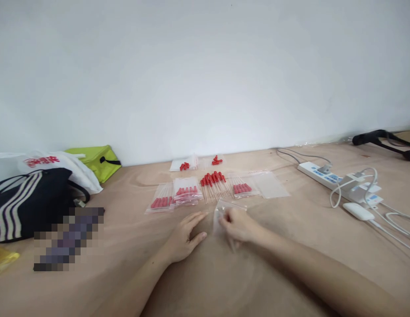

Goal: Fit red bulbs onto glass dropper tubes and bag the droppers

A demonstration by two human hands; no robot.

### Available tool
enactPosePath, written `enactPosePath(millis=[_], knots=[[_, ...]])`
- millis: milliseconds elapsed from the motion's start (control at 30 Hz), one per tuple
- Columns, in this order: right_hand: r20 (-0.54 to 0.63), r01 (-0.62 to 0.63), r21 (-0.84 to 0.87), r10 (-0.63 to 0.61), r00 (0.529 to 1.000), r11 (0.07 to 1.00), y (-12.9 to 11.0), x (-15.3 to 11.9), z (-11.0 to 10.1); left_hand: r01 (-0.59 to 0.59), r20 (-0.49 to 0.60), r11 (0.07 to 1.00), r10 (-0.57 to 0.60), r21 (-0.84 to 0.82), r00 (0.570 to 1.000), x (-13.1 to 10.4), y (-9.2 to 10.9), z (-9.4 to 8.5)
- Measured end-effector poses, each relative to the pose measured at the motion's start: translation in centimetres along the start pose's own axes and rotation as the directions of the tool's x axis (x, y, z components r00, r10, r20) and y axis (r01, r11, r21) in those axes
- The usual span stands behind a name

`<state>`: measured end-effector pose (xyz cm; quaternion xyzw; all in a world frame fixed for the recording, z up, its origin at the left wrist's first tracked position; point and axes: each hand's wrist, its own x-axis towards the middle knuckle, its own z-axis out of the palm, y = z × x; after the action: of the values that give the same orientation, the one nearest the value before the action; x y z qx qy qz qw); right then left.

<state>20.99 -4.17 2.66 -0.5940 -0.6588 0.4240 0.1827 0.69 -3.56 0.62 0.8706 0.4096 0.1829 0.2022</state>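
My right hand (241, 223) is closed on a small clear zip bag (221, 205); its fingers are slightly blurred and cover part of the bag. To the left of the bag, my left hand (182, 238) hovers or rests with thumb and fingers apart, holding nothing. Just beyond the hands lies a fanned bunch of red-tipped thin sticks (212, 179). Zip bags with red-tipped sticks (162, 201) lie left of the bunch, some overlapping in a stack (187, 192). Another filled bag (242, 188) is on the right, beside a flat clear bag (271, 186).
Near the wall are two small groups of red caps (184, 166) on clear bags. A power strip (319, 174) with plugs, cables and a white adapter (358, 211) occupies the right. A black bag (33, 207), a white bag (64, 165) and a green bag (95, 160) stand left.
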Motion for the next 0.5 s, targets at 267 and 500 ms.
enactPosePath(millis=[267, 500], knots=[[-0.21, 0.309, -0.294, -0.377, 0.902, 0.904, 1.6, 1.3, -0.9, -0.038, -0.025, 0.999, 0.038, 0.004, 0.999, 0.2, 0.0, 0.0], [-0.27, 0.126, -0.484, -0.285, 0.92, 0.866, 3.0, 1.8, -0.1, -0.221, -0.05, 0.965, 0.23, 0.139, 0.972, -0.3, 1.2, 1.2]])
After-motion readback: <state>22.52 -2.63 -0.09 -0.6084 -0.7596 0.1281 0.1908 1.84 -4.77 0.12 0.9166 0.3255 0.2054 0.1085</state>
